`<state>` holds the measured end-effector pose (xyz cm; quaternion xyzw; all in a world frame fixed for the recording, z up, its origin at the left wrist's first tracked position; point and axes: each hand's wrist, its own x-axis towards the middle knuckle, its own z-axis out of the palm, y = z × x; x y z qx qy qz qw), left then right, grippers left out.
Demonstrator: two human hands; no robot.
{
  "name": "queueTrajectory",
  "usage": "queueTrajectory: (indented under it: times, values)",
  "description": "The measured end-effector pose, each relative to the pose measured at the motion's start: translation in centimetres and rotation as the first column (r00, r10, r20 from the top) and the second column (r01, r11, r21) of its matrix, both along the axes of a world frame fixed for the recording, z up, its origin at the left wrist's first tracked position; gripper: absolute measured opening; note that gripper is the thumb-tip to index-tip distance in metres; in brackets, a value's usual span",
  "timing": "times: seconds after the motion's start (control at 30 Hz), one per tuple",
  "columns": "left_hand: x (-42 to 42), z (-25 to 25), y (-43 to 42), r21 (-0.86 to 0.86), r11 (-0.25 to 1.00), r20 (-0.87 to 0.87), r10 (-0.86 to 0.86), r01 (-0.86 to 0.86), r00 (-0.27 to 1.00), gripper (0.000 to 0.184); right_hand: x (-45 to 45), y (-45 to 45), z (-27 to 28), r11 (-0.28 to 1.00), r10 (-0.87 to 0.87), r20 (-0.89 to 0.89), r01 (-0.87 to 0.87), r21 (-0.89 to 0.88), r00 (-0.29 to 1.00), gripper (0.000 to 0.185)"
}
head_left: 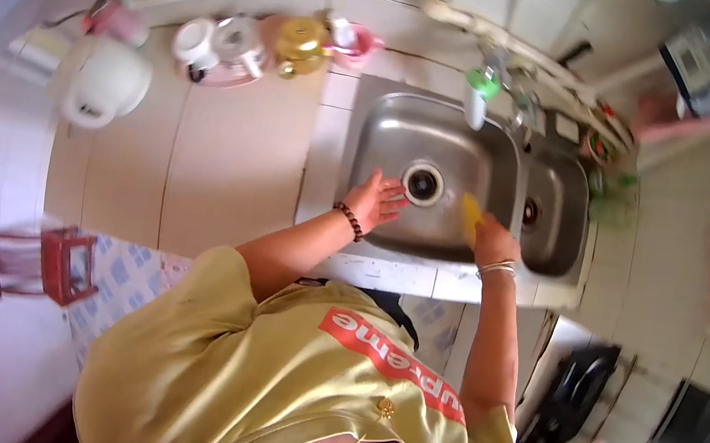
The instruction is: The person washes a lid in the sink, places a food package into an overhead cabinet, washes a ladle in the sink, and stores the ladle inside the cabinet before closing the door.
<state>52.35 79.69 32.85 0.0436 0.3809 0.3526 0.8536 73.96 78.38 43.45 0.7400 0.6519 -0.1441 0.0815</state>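
My left hand (375, 203) is open over the left part of the large steel sink basin (391, 120), palm partly turned up and fingers apart, with nothing in it. Its fingertips are close to the round drain (422, 184). On the basin's right side my right hand (495, 243) is closed on a thin yellow piece (470, 214), whose exact kind I cannot make out. The yellow piece sticks out past the fingers toward the drain. Above the basin hangs the faucet with a green and white spout end (480, 92).
A smaller basin (563, 186) adjoins on the right. Along the left counter stand a white appliance (106, 81), a tray with a white mug (196, 40) and glassware, a gold kettle (301, 42) and a pink cup (361, 44). A red stool (68, 265) is at lower left.
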Motion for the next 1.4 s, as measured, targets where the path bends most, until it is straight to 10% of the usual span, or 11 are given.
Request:
queueTrajectory:
  times: [0.07,0.17,0.33,0.5,0.8,0.9,1.13,1.23,1.4]
  values:
    - [0.8,-0.3,-0.2,-0.007,0.996,-0.024,-0.088,0.088,0.996,0.049,1.8,-2.3,-2.7,0.920,-0.137,-0.413,0.270,0.284,0.900,0.027]
    - [2.4,0.5,-0.7,0.011,0.977,0.057,-0.214,0.213,0.975,0.042,2.3,-4.5,-1.2,0.835,-0.329,-0.829,0.550,-0.031,0.453,0.022]
    - [7.4,4.3,-1.3,0.233,0.865,0.294,-0.499,0.445,0.815,0.038,2.4,-8.3,-0.1,0.714,-0.338,-0.934,0.678,-0.174,0.117,0.021]
    - [11.5,5.5,-4.4,0.460,0.642,-0.070,-0.663,0.614,0.746,0.029,3.0,-14.1,-0.2,0.593,-0.266,-0.960,0.771,-0.233,-0.085,0.029]
    - [17.2,6.0,-15.6,0.634,0.257,-0.240,-0.832,0.730,0.501,0.029,2.8,-31.1,-1.3,0.277,-0.075,-0.990,0.951,-0.137,-0.121,0.034]
    - [18.4,8.0,-21.6,0.682,-0.046,-0.442,-0.822,0.730,0.361,0.032,1.4,-38.6,-3.0,0.160,-0.173,-0.981,0.980,-0.118,-0.090,0.032]
    - [15.5,7.1,-36.2,0.563,-0.584,-0.558,-0.791,0.585,-0.252,0.020,-6.8,-53.8,-2.0,0.025,-0.294,-0.956,0.999,0.021,0.028,0.027]
    - [13.1,7.3,-43.9,0.607,-0.607,-0.485,-0.794,0.513,-0.367,0.018,-11.4,-60.7,-1.0,-0.173,-0.411,-0.909,0.985,0.002,-0.070,0.023]
    - [11.1,9.5,-52.8,0.624,-0.669,-0.333,-0.695,0.404,-0.637,0.023,-21.2,-71.9,-0.6,-0.564,0.143,-0.948,0.764,-0.314,-0.284,0.020]
